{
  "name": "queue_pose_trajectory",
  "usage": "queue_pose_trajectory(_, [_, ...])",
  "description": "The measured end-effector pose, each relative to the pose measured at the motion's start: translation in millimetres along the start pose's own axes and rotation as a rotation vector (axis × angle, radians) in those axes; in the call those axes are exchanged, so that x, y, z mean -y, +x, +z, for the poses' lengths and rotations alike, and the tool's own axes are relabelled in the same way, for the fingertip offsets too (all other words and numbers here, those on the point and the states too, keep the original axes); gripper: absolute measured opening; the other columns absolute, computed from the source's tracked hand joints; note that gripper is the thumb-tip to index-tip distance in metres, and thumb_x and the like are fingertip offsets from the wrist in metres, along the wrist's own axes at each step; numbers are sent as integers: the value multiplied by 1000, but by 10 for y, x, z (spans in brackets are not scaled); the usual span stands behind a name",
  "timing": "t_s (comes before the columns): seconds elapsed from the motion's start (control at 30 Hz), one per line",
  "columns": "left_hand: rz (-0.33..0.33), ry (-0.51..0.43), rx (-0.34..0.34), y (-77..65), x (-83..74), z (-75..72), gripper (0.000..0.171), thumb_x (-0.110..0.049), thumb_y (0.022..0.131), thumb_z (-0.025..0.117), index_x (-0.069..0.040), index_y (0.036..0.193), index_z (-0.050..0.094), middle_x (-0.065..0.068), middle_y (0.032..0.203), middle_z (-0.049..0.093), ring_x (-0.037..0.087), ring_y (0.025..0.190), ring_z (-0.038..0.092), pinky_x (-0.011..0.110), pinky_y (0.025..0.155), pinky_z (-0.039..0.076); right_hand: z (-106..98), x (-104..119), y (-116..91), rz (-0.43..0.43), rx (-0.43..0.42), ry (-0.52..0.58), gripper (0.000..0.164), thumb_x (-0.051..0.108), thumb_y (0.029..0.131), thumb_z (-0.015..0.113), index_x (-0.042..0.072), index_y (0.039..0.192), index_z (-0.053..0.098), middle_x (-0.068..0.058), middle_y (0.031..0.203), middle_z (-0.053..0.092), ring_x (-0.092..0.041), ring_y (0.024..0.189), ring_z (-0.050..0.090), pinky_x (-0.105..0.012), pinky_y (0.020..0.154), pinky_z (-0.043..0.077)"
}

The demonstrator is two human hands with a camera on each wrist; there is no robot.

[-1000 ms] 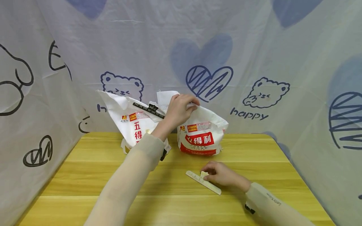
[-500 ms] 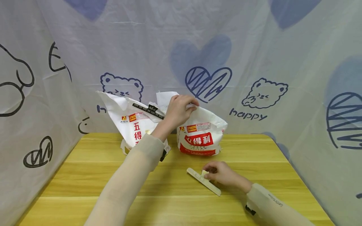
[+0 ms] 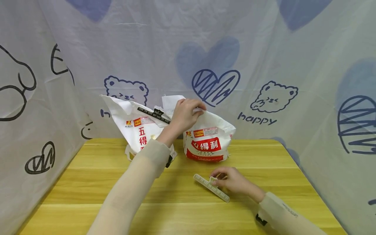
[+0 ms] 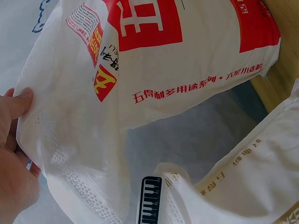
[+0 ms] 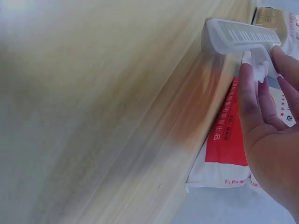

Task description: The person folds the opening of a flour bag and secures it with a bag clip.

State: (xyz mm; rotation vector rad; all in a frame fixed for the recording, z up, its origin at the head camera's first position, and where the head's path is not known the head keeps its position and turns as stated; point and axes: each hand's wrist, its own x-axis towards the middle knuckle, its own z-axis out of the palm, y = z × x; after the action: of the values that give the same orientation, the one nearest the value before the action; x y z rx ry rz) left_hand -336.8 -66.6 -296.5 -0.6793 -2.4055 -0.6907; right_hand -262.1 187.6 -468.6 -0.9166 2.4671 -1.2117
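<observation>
My left hand (image 3: 188, 114) grips the gathered top edge of a white flour bag (image 3: 210, 143) with red printing, which stands upright at the back of the table. In the left wrist view the thumb of the left hand (image 4: 18, 172) lies on the bag's white plastic. Nearer the front, my right hand (image 3: 232, 181) pinches the handle of a long white bag clip (image 3: 211, 188). The right wrist view shows piano-key markings along the clip (image 5: 243, 35), with thumb and fingers of the right hand (image 5: 275, 140) at its handle.
Left of the held bag stands a second white flour bag (image 3: 129, 114), its folded top fastened by a black piano-key clip (image 3: 154, 114). The left forearm partly covers it. Both bags stand on a wooden table (image 3: 97, 182), before a printed cloth backdrop (image 3: 164, 49).
The white clip has tilted in my right hand, so its key-marked face shows more. The left hand stays on the bag top.
</observation>
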Motion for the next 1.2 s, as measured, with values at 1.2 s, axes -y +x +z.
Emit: queue_pose_trajectory(1.2, [20,3,-28,-9,37,36,12,-13,96,75,-17,107,76,-2,111,76,21,112,65,45,117,34,-101,103,-94,92,-612,270,38,11,93,79,-1,127,69,-18,122,72,-9,102,66,-20,93,55])
